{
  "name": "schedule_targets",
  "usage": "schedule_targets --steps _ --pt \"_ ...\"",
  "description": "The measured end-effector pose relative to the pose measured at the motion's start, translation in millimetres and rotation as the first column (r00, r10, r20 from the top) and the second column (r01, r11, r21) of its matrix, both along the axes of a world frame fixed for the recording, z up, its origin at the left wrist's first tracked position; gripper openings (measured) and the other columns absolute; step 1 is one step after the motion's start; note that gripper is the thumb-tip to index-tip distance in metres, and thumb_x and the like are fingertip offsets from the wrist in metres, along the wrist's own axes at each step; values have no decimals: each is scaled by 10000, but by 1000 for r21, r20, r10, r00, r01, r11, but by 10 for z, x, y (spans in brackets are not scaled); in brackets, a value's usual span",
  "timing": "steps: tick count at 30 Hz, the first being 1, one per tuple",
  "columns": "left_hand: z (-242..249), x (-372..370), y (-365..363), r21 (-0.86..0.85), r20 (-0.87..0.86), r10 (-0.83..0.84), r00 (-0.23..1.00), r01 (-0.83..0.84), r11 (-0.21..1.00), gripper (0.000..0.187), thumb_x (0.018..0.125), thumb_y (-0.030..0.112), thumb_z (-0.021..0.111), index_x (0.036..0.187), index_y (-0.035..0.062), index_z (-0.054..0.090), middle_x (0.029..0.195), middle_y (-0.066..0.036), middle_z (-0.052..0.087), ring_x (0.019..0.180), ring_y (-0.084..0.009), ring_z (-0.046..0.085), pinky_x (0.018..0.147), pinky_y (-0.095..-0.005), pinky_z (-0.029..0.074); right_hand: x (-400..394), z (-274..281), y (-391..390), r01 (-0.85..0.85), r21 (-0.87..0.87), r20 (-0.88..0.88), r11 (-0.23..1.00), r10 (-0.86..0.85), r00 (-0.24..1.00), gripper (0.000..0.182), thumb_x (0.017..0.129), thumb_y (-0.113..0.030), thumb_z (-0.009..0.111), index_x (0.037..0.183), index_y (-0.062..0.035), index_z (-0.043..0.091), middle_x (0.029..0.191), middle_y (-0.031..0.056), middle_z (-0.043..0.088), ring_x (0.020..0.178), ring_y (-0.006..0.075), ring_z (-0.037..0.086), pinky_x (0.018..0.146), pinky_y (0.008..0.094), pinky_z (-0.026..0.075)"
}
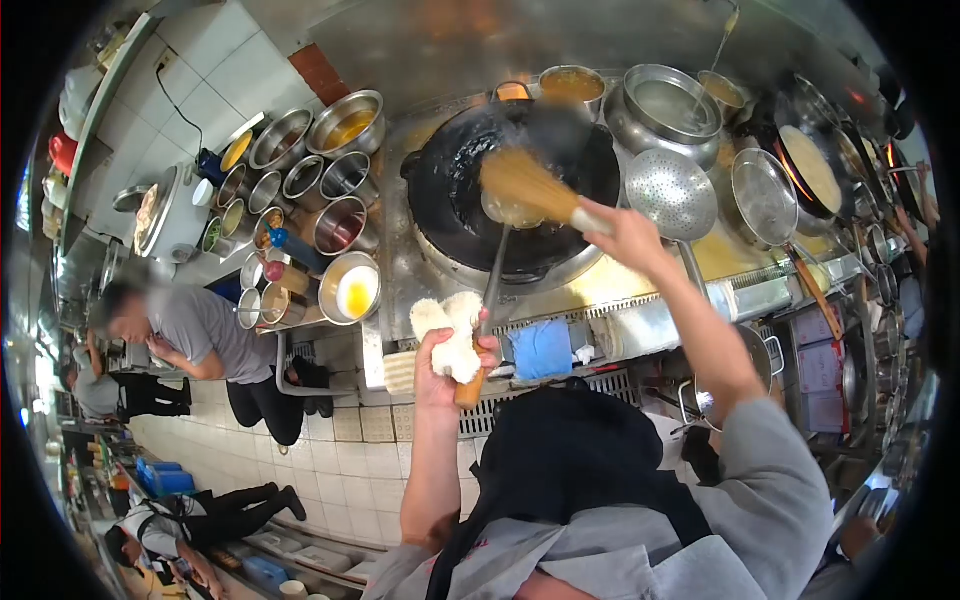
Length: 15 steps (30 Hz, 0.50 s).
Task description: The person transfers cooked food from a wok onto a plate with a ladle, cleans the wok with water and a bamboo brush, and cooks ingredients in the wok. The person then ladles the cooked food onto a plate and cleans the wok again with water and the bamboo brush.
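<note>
My right hand is closed around the pale handle of a bamboo wok brush. The brush's bristles are over the black wok, whose inside looks wet. My left hand grips a ladle near its wooden end, with a bunched white cloth in the same grasp. The ladle's bowl lies in the wok, just under the bristles and partly hidden by them. A dark blurred patch covers the far right of the wok.
Steel bowls of seasonings crowd the left side. Right of the wok are a steel pot, a perforated skimmer and a mesh strainer. A blue cloth lies on the front edge. Co-workers are at left.
</note>
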<state>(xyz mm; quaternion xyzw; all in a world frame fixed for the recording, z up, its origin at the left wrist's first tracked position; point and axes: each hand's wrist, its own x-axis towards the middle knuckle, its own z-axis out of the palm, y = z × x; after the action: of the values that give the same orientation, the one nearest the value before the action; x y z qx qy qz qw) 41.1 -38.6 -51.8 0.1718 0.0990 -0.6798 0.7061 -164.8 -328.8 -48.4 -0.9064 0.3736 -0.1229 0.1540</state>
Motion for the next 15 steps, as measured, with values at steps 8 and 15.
schedule_targets --steps 8,15 --pt "230 -190 -96 80 370 -10 929 -21 997 551 781 152 585 1287 -26 459 1178 -191 589 807 -287 578 609 -394 525 326 -104 -342 -41 -104 -138 994 26 990 407 782 -307 660 1188 -274 662 898 132 712 819 320 690 726 446 556" --pt "315 -286 -48 93 438 9 899 -55 994 527 794 116 557 1287 -34 447 1171 -201 587 786 -292 593 604 -394 534 224 25 -325 -112 -215 -128 970 85 988 411 774 -257 661 1185 -269 659 829 156 689 758 313 681 672 447 547"
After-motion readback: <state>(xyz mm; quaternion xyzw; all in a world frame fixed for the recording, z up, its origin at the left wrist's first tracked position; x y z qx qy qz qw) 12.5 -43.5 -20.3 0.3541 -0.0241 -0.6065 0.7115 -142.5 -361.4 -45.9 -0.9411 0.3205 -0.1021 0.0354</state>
